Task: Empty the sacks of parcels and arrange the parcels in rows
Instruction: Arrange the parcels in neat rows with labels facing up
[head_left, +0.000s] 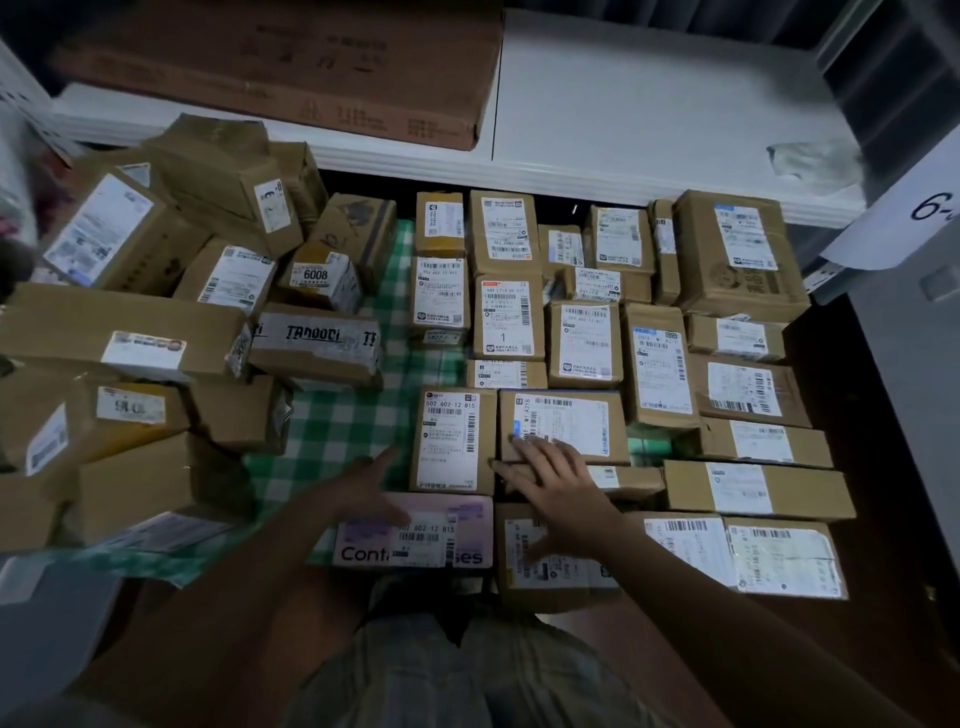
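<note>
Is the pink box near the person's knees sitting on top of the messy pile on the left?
No, the pink box lies flat at the near end of the arranged rows, apart from the loose pile, with the left hand on it.

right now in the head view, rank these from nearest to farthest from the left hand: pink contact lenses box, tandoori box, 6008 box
1. pink contact lenses box, right under the left hand
2. tandoori box, farther up on the left
3. 6008 box, behind it in the pile

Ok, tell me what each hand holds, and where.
Nothing is gripped. The left hand rests on the pink parcel; the right hand lies flat across brown parcels.
</note>
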